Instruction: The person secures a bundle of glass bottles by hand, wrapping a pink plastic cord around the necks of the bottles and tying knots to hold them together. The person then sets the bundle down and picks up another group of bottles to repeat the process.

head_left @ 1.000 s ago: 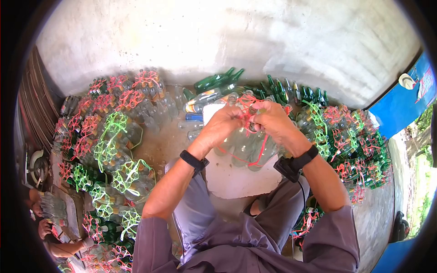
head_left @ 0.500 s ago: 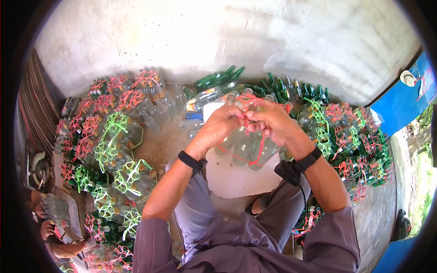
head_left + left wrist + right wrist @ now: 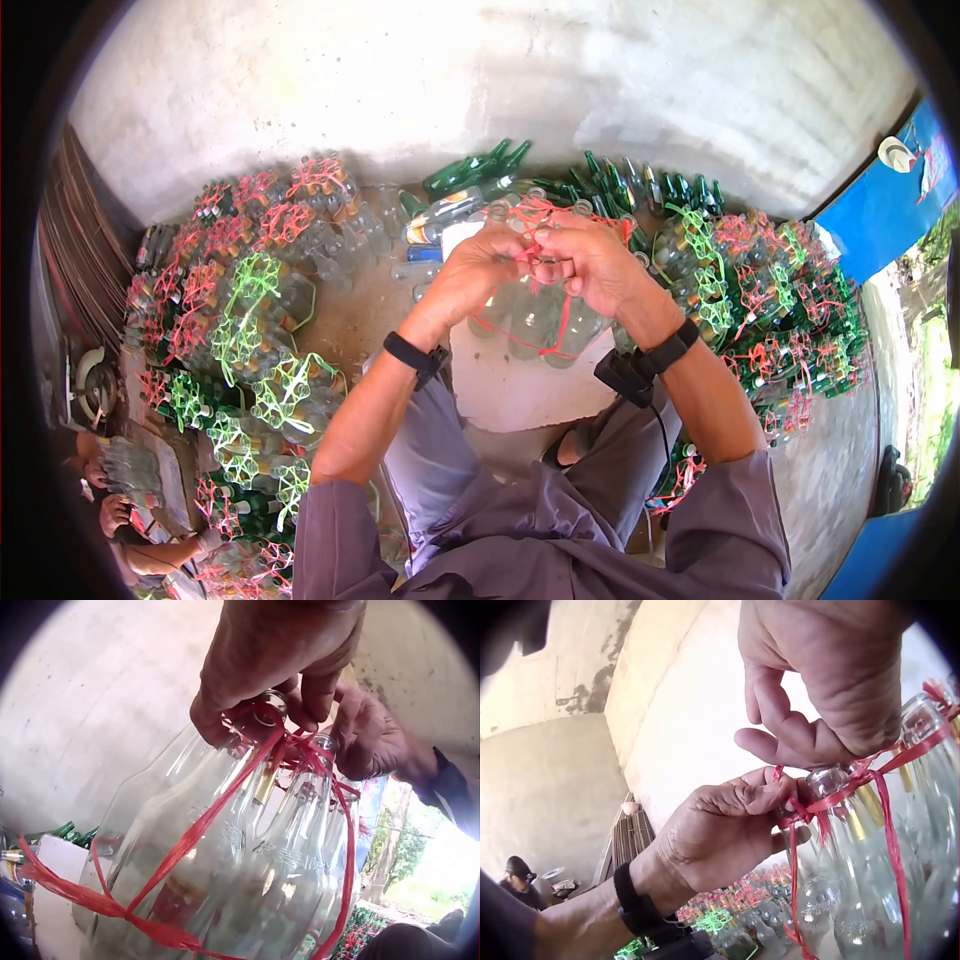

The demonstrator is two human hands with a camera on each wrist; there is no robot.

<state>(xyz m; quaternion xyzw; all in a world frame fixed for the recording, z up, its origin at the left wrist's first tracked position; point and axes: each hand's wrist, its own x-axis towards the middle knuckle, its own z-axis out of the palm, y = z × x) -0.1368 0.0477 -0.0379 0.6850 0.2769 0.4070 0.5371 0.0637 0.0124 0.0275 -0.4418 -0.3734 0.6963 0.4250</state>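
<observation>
A bundle of clear glass bottles [image 3: 527, 318] stands upright between the knees, bound with red plastic twine [image 3: 187, 844] around the necks and the bodies. In the head view my left hand [image 3: 485, 268] and right hand [image 3: 597, 266] meet over the nearest bottle necks. My left thumb and fingers pinch the twine by a knot [image 3: 802, 814] close to a bottle mouth, clearest in the right wrist view. Just above, the curled right fingers [image 3: 787, 724] pinch a short twine end that shows under them.
Under the bundle lies a pale board [image 3: 530, 395]. Bottle bundles tied in red and green twine [image 3: 255, 285] crowd the left, with more bundles [image 3: 770, 290] at right. Loose green bottles [image 3: 470, 170] lie by the wall [image 3: 450, 80]. Another person's arm [image 3: 160, 553] shows at lower left.
My fingers have shifted on the twine at the bottle necks, and both hands have drawn slightly nearer together. The bundle stays in place, while the head view has turned a little.
</observation>
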